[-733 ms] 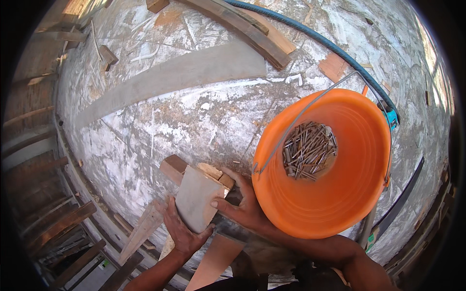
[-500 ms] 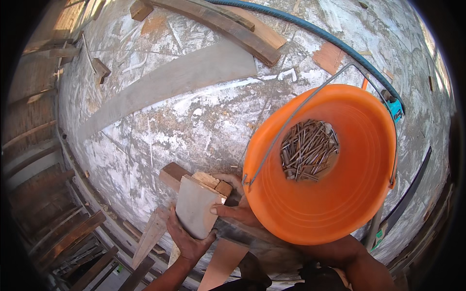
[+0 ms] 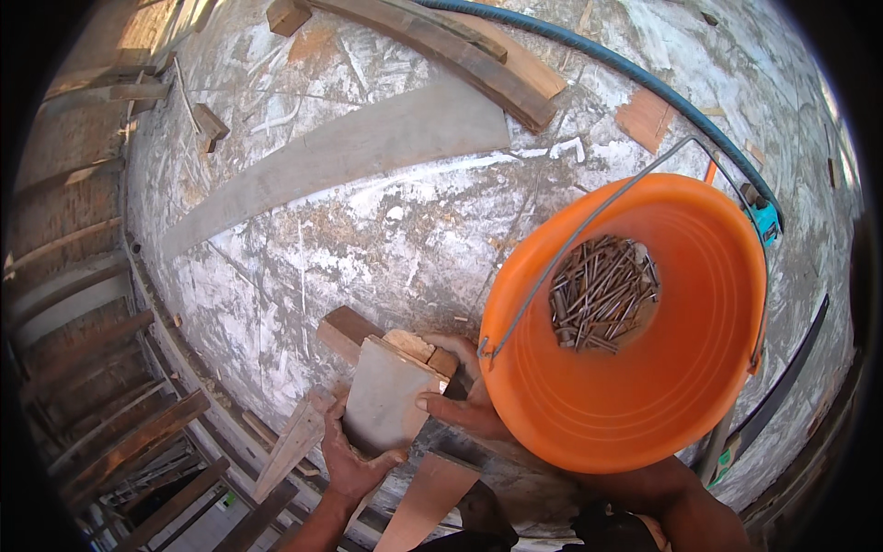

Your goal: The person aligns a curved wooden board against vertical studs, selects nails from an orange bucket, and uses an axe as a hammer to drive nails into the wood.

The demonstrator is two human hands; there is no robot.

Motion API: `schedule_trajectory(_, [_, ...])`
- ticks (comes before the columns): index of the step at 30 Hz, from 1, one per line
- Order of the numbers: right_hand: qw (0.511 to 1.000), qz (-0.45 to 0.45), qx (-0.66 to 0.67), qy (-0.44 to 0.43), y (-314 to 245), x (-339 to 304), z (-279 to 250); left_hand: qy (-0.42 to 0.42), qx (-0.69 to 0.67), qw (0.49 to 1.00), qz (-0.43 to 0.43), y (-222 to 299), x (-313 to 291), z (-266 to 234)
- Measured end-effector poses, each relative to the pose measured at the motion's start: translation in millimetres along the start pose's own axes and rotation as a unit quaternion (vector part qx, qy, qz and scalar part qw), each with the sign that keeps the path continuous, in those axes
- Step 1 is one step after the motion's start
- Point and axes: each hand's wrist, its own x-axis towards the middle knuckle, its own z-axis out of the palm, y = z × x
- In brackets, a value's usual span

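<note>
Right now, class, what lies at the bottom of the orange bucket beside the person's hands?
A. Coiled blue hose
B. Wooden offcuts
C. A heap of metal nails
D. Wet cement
C: inside the orange bucket a heap of metal nails covers the bottom, while the blue hose lies outside on the floor and the wooden blocks are in the hands.

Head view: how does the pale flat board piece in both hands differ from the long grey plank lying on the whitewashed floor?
The board piece is short and roughly rectangular; the grey plank is long and tapers toward one end. The board piece is held between the left hand and right hand, against small wood blocks; the grey plank lies untouched on the floor. The board piece looks paler. Both are flat, weathered wood.
</note>
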Motion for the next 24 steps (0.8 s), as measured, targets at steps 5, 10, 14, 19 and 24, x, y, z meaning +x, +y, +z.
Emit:
schedule_trajectory(5, [1.0,0.023,0.004,-0.015,-13.4,-0.6,-4.9,-0.096,-0.104,0.968,-0.205,0.4,33.0,-26.3])
schedule_trajectory(10, [0.996,0.013,-0.089,-0.026,-22.7,-6.3,-15.4,-0.18,-0.156,0.931,-0.276,-28.3,51.5,-23.9])
schedule_trajectory(14, [0.996,0.057,-0.065,-0.039,-23.5,-10.6,-21.2,-0.223,-0.172,0.917,-0.283,-49.8,55.5,-24.4])
schedule_trajectory(19, [0.99,-0.004,-0.118,-0.076,-16.0,-2.4,-19.8,-0.236,-0.185,0.913,-0.277,-66.9,51.0,-21.7])
schedule_trajectory(24, [0.983,0.101,0.143,-0.058,-25.0,0.7,-7.9,-0.312,-0.243,0.875,-0.279,-45.7,67.5,-19.1])
